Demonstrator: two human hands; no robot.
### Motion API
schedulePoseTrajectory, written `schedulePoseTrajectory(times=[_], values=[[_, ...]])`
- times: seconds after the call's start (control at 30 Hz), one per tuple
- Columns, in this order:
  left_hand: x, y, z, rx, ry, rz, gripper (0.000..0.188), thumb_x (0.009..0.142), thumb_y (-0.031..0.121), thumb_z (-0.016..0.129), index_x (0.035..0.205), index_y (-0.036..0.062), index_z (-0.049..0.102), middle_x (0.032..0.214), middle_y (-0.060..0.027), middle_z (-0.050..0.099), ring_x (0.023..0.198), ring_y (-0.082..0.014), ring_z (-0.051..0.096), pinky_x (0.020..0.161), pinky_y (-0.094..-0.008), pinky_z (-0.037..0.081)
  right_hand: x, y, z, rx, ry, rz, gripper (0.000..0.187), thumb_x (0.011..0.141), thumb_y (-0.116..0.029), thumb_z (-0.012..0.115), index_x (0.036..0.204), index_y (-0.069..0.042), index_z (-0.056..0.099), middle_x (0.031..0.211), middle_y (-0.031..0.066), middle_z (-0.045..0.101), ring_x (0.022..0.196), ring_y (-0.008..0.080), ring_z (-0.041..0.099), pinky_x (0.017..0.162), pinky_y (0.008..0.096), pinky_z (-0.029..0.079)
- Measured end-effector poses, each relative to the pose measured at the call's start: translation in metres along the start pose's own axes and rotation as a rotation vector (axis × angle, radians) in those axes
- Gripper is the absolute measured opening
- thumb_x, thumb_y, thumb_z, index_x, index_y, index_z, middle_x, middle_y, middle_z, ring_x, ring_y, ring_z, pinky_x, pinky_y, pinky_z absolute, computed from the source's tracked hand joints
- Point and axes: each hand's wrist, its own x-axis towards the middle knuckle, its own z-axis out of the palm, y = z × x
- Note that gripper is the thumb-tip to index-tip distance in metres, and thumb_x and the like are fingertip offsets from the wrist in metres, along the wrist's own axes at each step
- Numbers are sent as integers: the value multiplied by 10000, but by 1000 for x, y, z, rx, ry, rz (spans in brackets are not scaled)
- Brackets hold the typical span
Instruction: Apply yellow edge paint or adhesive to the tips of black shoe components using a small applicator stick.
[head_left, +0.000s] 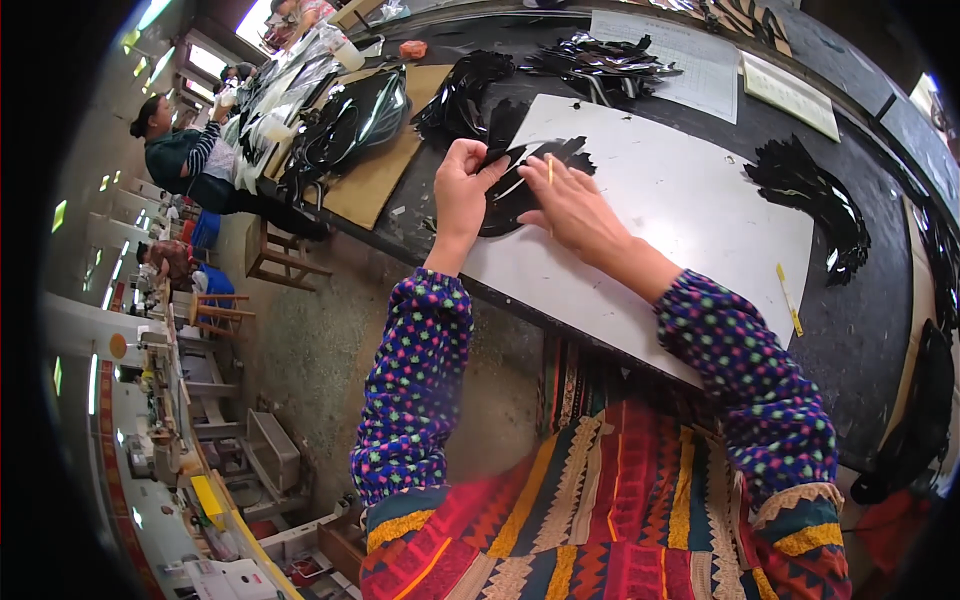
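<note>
My left hand (464, 192) is at the left edge of a white board (650, 215), with thumb and forefinger pinched on a thin, dark, glossy strip. My right hand (577, 210) lies beside it, fingers stretched out over a small stack of shiny black pieces (572, 152), palm down, a ring on one finger. Part of the stack is hidden under both hands. A black bundle of similar pieces (468, 95) lies just beyond my left hand. On the board's right edge rests another curved black stack (815, 205).
More black strips (605, 65) sit at the far side, by a printed sheet (680, 60) and a notepad (790, 95). A yellow craft knife (789, 300) lies near the board's right edge. Cardboard (375, 185) with dark plastic parts is at left; a person (180, 150) stands beyond.
</note>
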Motion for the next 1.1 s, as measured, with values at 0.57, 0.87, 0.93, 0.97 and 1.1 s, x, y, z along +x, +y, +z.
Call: schedulePoseTrajectory(times=[0.57, 0.87, 0.93, 0.97, 1.1], values=[[47, 116, -122, -602, 238, 162, 267, 902, 48, 754, 1108, 86, 589, 1052, -64, 726, 902, -130, 674, 718, -226, 461, 33, -7, 13, -166, -310, 252, 768, 953, -485, 619, 1468, 44, 406, 1557, 241, 393, 1497, 374, 289, 1209, 490, 225], [-31, 109, -32, -669, 28, -229, 207, 955, 135, 696, 1139, 85, 615, 1070, -93, 727, 934, -185, 712, 759, -307, 587, 21, -65, -76, 1160, 58, 332, 625, 936, -377, 720, 1360, 52, 556, 1258, 173, 644, 1183, 233, 614, 1000, 359, 492], [-47, 96, -9, -844, 46, -352, 163, 927, 74, 718, 1047, 76, 608, 985, -65, 718, 853, -190, 715, 747, -338, 628, 11, -63, -82, 1162, 154, 493, 341, 1036, -241, 591, 1208, 40, 677, 927, 45, 719, 887, 90, 652, 845, 270, 534], [-53, 94, 0, -917, 7, -373, 184, 929, 52, 707, 1083, 80, 611, 986, -58, 704, 874, -194, 711, 765, -387, 634, 4, -53, -83, 1238, 171, 576, 308, 1047, -247, 570, 1165, 14, 684, 952, 70, 733, 898, 108, 686, 830, 274, 555], [-76, 78, 42, -893, 54, -668, 240, 938, 39, 688, 1152, 49, 579, 1039, -70, 674, 929, -233, 697, 843, -442, 608, -40, -4, -124, 1321, 133, 815, 299, 1067, -238, 523, 1194, 14, 622, 1050, 116, 723, 899, 178, 724, 855, 307, 597]])
